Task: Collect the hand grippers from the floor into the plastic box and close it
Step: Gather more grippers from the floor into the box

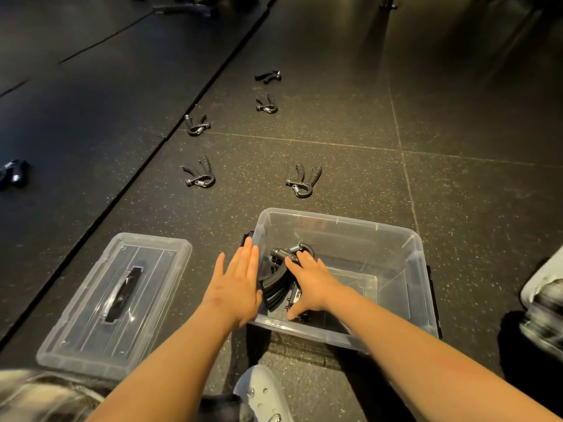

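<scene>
the clear plastic box (396, 239) is standing open on the dark speckled floor (457, 147), directly in front of the person. its lid (91, 315), clear with a black handle, is lying flat on the floor just to the left of the box, apart from it.

the right hand (313, 284) is reaching down inside the box, palm down, fingers draped over a black hand gripper (280, 287) lying against the left wall of the box. the fingertips are touching the gripper's spring end; whether they are closing around it cannot be told. the thumb is pointing toward the near wall.

the left hand (237, 284) is hovering flat at the left rim of the box, fingers straight and pressed together, holding nothing.

five more grippers are lying on the floor beyond the box: one nearest on the right (303, 181), one level with it on the left (199, 175), a third (196, 125) farther off beside the mat seam, and two more (266, 103) (268, 77) farther still. a grey shoe (263, 394) is showing at the bottom edge.
</scene>
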